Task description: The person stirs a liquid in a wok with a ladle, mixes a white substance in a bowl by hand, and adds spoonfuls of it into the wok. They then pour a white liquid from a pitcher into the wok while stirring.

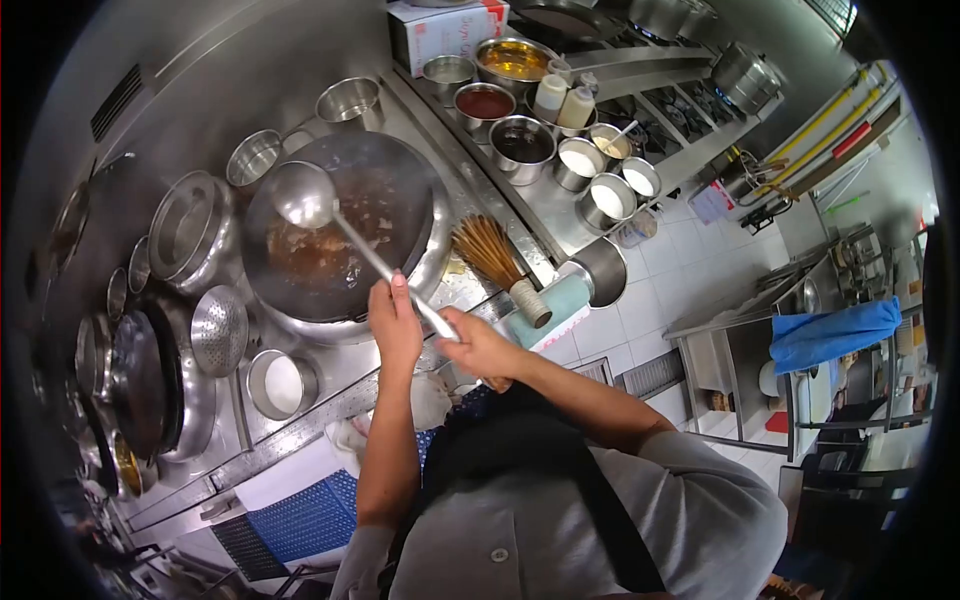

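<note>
Around us, a dull metal wall [250, 50] bends along the upper left, with a dark slotted vent [116, 103] set into it. Pale square tiles make up the floor [650, 265], crossed by a grated drain [652, 376]. To our right stands a metal shelving unit [708, 368], a blue cloth [835, 335] draped over its upper part. Beyond the steel counter [548, 212] we see a row of stove burners [685, 100], then yellow pipes [835, 115] (slanting, through this curved lens) near a pale, brightly lit wall [905, 160]. A small barred opening [833, 14] glows at the top right.
</note>
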`<state>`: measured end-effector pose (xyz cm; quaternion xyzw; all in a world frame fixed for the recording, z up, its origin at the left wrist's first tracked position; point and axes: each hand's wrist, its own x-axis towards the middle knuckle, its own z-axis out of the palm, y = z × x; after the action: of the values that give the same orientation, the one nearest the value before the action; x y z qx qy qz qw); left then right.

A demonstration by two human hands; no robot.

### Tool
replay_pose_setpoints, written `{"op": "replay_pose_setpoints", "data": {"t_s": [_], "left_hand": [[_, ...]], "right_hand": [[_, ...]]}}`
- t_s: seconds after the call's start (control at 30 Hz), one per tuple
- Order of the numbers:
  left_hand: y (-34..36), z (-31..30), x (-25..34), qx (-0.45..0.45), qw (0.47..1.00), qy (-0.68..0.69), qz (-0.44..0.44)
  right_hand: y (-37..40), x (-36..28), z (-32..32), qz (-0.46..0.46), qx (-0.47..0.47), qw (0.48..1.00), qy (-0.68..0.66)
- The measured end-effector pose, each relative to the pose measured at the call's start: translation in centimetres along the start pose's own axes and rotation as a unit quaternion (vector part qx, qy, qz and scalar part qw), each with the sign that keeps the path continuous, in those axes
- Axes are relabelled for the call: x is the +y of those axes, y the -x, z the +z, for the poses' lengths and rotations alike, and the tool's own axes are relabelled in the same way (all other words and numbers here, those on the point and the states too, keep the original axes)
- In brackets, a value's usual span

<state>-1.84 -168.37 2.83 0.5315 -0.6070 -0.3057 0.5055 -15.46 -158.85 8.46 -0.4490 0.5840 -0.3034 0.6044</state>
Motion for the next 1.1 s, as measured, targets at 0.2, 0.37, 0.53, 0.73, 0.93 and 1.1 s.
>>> {"op": "replay_pose_setpoints", "data": {"t_s": [0.2, 0.37, 0.53, 0.73, 0.93, 1.1], "left_hand": [[0.2, 2.4, 3.1, -0.001, 0.912, 0.359, -0.199], [-0.6, 0.9, 3.1, 0.017, 0.936, 0.287, -0.203], [-1.7, 3.1, 4.3, 0.048, 0.936, 0.291, -0.192], [-3.1, 5.8, 4.2, 0.061, 0.937, 0.28, -0.201], [-2.3, 8.0, 2.7, 0.08, 0.948, 0.212, -0.224], [-2.2, 7.7, 3.9, 0.072, 0.932, 0.255, -0.245]], "right_hand": [[-1.8, 1.7, -10.6, -0.177, -0.065, 0.982, -0.009], [-4.5, 7.0, -32.1, -0.141, 0.27, 0.928, 0.215], [-5.0, 6.6, -37.3, -0.153, 0.231, 0.928, 0.249], [1.3, -13.8, -30.2, -0.297, -0.242, 0.779, 0.496], [12.2, -17.9, -25.0, -0.585, -0.234, 0.679, 0.377], [15.1, -22.8, -17.1, -0.444, -0.239, 0.618, 0.603]]}}
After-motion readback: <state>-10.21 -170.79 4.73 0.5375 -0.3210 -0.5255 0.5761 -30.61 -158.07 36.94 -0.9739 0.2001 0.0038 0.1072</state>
